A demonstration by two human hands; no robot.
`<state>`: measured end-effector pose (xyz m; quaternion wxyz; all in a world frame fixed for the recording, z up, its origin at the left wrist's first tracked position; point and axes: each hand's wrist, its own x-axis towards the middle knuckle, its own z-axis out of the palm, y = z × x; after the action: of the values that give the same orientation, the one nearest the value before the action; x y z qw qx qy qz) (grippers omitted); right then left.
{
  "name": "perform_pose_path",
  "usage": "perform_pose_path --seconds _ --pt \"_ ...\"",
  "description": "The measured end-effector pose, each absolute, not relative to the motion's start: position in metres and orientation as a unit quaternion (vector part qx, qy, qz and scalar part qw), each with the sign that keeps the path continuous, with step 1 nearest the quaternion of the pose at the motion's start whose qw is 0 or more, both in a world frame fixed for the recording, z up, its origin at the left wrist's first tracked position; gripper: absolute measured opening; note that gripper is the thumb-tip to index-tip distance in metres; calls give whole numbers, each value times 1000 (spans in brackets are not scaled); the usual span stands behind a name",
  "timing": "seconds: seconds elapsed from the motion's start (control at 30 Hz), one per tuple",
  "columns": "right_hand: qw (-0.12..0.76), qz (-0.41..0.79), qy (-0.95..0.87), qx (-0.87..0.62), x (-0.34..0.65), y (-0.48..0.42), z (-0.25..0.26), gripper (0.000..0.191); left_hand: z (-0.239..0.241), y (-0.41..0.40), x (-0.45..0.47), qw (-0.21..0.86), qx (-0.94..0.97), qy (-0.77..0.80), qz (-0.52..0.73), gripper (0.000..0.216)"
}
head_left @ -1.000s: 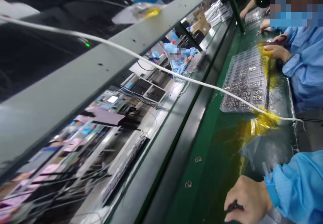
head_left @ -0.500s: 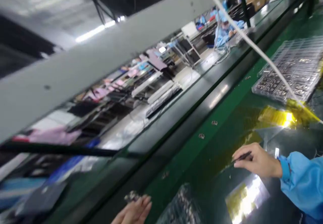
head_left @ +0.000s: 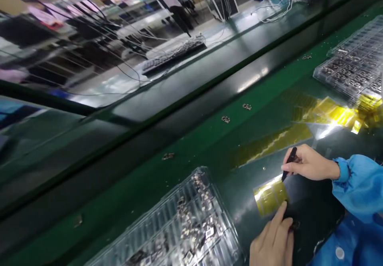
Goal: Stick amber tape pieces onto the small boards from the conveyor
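My left hand (head_left: 273,238) rests low on the dark table, its index fingertip on the lower right edge of a small yellow film sheet (head_left: 270,196). At its thumb side is a small dark metal part (head_left: 295,225), which seems pinched there and is partly hidden. Closed around a slim black pen-shaped tool (head_left: 289,164), my right hand (head_left: 306,163) hovers above the sheet. The tool's tip points down at the sheet's upper right corner. Left of my hands lies a clear plastic tray (head_left: 206,174) heaped with small metal parts.
Yellow film strips (head_left: 278,140) lie beyond my right hand, with a pile of yellow film (head_left: 335,112) farther right. A clear compartment tray (head_left: 350,70) of parts stands at the right. Several loose metal parts (head_left: 225,119) dot the green strip beside a raised dark rail (head_left: 209,86).
The view has turned downward. My left hand came from the far left, with a small metal part, to the yellow sheet. My right hand's tool now points down at that sheet.
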<state>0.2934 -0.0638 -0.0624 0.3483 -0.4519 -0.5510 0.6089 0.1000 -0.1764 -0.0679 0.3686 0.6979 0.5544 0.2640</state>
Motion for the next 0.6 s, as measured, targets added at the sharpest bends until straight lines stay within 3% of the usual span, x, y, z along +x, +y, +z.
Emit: perform_pose_path --seconds 0.23,0.6 --pt "324 623 -543 -460 291 -52 -70 18 -73 -147 104 253 819 498 129 24" --pt "318 663 -494 -464 288 -50 -69 20 -80 -147 103 246 822 491 149 22"
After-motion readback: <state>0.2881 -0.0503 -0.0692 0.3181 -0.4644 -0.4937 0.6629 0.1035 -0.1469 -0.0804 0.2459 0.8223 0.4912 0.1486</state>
